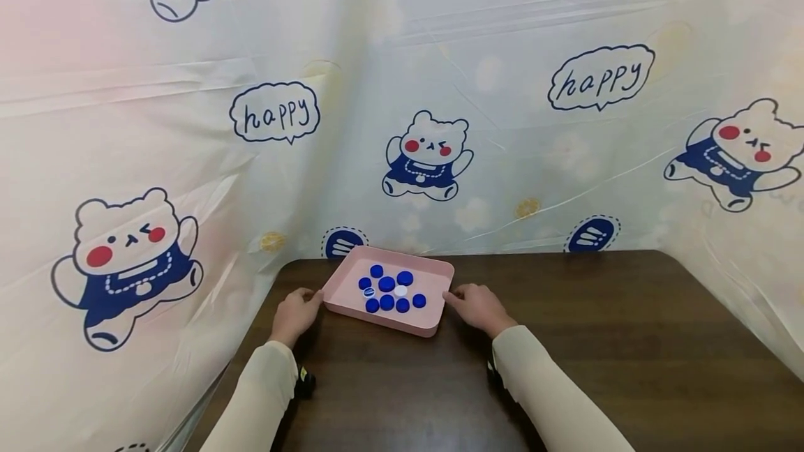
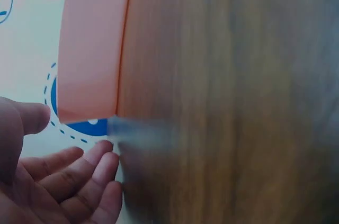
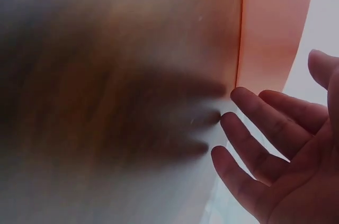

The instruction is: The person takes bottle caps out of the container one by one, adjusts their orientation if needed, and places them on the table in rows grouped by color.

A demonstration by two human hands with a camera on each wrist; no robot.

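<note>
A shallow pink tray [image 1: 380, 321] sits at the far side of the brown table, turned slightly askew. Inside it lie several round blue pieces [image 1: 386, 284], a white one [image 1: 400, 291] and a blue-and-white striped one [image 1: 368, 293]. My left hand [image 1: 297, 314] is at the tray's left end; its thumb and loosely bent fingers [image 2: 79, 181] stand around the corner without gripping it. At the right end, my right hand [image 1: 480, 307] has its fingers [image 3: 265, 126] extended, fingertips right by the base of the tray's wall [image 3: 273, 28] and thumb raised apart.
The dark wooden table [image 1: 584, 340] stretches to the right and toward me. Behind it hangs a pale curtain [image 1: 502, 159] printed with bears and "happy" bubbles, close to the table's back edge. A small black device [image 1: 305, 383] is strapped at my left wrist.
</note>
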